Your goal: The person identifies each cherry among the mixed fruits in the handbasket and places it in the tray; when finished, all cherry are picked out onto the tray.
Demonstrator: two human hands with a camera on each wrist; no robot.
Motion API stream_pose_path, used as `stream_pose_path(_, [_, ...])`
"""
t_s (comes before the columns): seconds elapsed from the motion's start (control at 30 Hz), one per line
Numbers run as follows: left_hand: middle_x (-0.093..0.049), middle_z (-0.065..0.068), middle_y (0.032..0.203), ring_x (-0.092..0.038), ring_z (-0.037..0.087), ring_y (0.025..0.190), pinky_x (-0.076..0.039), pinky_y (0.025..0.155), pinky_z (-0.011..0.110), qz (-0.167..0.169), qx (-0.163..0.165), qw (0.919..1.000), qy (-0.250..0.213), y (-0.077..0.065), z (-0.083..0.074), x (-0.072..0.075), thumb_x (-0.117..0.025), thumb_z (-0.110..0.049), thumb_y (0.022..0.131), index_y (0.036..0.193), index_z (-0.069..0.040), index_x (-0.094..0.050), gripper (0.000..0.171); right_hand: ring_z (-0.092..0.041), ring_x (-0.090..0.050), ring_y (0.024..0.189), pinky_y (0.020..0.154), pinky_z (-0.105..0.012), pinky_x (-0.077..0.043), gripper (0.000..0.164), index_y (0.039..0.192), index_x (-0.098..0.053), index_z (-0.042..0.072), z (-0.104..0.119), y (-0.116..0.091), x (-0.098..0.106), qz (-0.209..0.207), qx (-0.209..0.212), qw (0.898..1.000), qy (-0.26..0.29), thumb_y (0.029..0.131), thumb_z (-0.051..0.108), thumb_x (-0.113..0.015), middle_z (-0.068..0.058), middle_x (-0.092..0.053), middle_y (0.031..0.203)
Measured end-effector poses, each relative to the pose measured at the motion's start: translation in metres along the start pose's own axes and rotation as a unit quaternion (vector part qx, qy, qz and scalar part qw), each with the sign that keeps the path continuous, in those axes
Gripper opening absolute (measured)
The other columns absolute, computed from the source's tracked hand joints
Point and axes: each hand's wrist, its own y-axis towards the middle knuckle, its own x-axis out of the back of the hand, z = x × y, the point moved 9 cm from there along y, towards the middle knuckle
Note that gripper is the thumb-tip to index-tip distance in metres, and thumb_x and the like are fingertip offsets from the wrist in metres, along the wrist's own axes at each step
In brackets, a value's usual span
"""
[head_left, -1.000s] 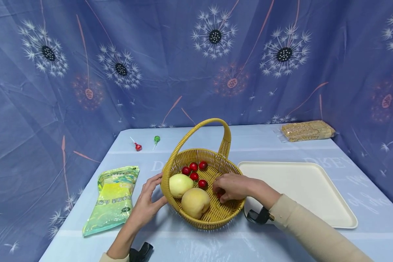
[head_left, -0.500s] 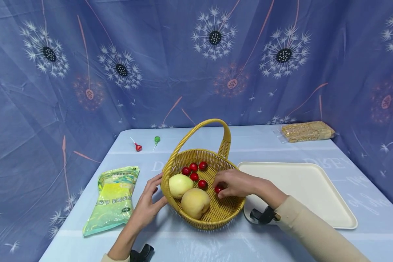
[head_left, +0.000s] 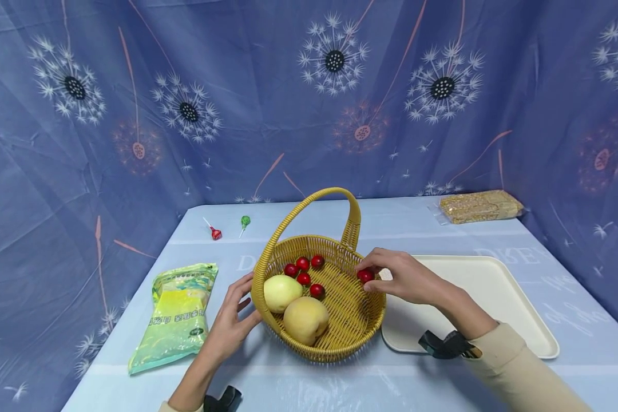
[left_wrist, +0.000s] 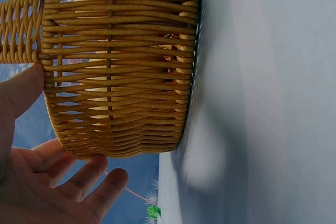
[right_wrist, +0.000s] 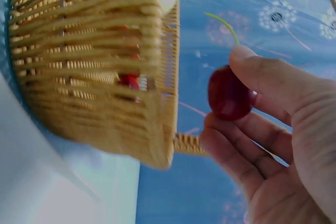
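Looks like a staged recording booth, closed in at left, far side and right by blue dandelion-print curtains. Has a bench draped in pale blue lettered cloth, with a green packet at left, a wicker basket midway and a cream tray at right. Also shows black wrist straps at the near side, yet cannot be pinned down as part of home or lab.

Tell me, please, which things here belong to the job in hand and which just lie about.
Seemingly in the job:
cherry in the right hand
basket at the left hand
five more cherries inside
two pale fruits inside
perhaps cream tray

Lying about:
yellow-green packet
red lollipop
green lollipop
wrapped golden pack
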Motion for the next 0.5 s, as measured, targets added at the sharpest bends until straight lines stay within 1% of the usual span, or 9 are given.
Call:
stream_pose_path(0.1, [-0.031,0.005,0.15,-0.032,0.025,0.137,-0.041,0.105,0.053,0.0,0.004,1.0,-0.001,0.0,0.001,0.0,-0.07,-0.022,0.085,0.136,-0.014,-0.045,0.058,-0.001,-0.059,0.086,0.071,-0.02,-0.052,0.032,0.109,-0.066,0.023,-0.004,-0.009,0.014,-0.049,0.001,0.999,-0.003,0.079,0.024,-0.075,0.015,-0.063,0.099])
stream_pose_path(0.23, [-0.031,0.004,0.15,-0.032,0.024,0.137,-0.041,0.105,0.053,0.0,0.006,1.0,0.0,0.0,0.002,0.0,-0.07,-0.022,0.085,0.136,-0.014,-0.045,0.058,0.002,-0.06,0.088,0.073,-0.02,-0.052,0.034,0.108,-0.066,0.021,-0.014,-0.023,0.028,-0.098,-0.007,0.995,-0.013,0.077,0.02,-0.077,0.015,-0.063,0.098])
stream_pose_path(0.37, [-0.032,0.004,0.15,-0.032,0.024,0.136,-0.042,0.104,0.052,0.0,0.005,1.0,0.0,0.0,0.001,0.0,-0.07,-0.022,0.084,0.136,-0.014,-0.045,0.058,0.002,-0.06,0.086,0.074,-0.016,-0.051,0.035,0.109,-0.066,0.021,-0.026,-0.037,0.036,-0.135,-0.026,0.99,-0.028,0.076,0.017,-0.078,0.014,-0.064,0.096])
stream_pose_path(0.5, [-0.032,0.005,0.15,-0.033,0.024,0.136,-0.042,0.104,0.053,0.001,0.006,1.0,-0.001,0.0,0.0,0.0,-0.071,-0.022,0.084,0.136,-0.013,-0.045,0.059,0.002,-0.06,0.083,0.072,-0.014,-0.049,0.034,0.107,-0.067,0.02,-0.041,-0.05,0.039,-0.163,-0.055,0.984,-0.046,0.075,0.017,-0.079,0.013,-0.065,0.095])
